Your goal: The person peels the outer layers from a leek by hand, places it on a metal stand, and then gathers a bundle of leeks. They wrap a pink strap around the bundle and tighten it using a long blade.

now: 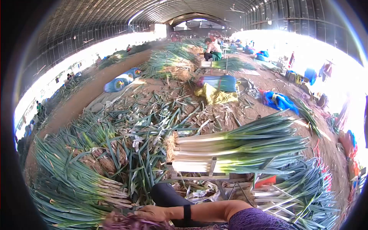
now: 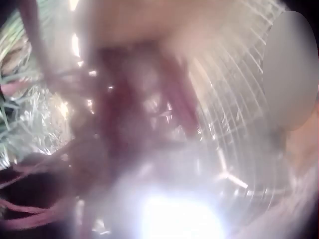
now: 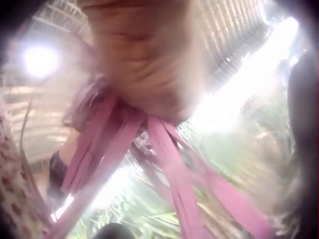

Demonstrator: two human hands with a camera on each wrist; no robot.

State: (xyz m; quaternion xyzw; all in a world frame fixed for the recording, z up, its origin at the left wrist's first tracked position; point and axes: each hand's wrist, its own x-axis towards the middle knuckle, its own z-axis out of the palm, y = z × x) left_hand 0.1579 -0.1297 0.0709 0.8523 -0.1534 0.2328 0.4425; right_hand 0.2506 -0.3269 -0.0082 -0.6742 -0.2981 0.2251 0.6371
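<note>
Low beside the dark knee, gripping a bunch of purple strips in the right hand, fingers curled round them and pinching them in the fist, loose ends fanning out below. Nothing sure to say of the left hand: only a pale blur at the top of its wrist view, fingers impossible to read, reddish strands smeared beneath.

Likely trouble from here: could lose a few strips from the fist on any slackening of the grip, with the ends hanging free and splayed. Could also tangle them among the loose green onions heaped on the ground just beside. Might knock the trimmed bundle off the low rack just beyond the knee with a wide sweep of the arm.

From the head view alone: the shed, the rack, the heaps, the forearm with its black wrist strap, and the strips as a dim purple tuft at the bottom edge. From the right wrist view alone: the grip itself, close up. From the left wrist view: little but glare.
</note>
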